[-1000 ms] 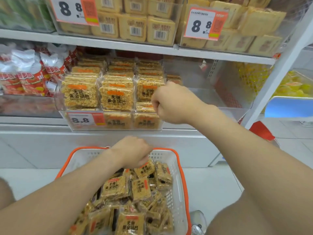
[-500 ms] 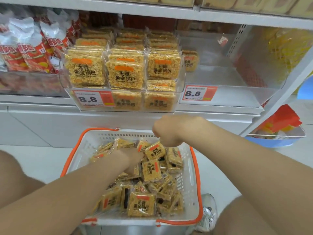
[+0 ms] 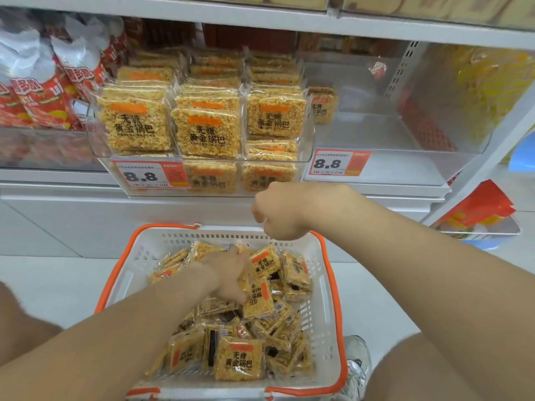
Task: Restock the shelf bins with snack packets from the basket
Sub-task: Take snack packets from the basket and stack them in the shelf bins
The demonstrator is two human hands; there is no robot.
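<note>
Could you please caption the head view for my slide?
Left hand rests among snack packets in the basket; curled right hand hovers above its rim, below the stocked shelf bin.

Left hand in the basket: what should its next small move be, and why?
Probably close the left hand on the yellow rice-cracker packets beneath it in the white orange-rimmed plastic basket and lift them toward the clear plastic right bin, which shows only one packet; the left bin looks full.
</note>
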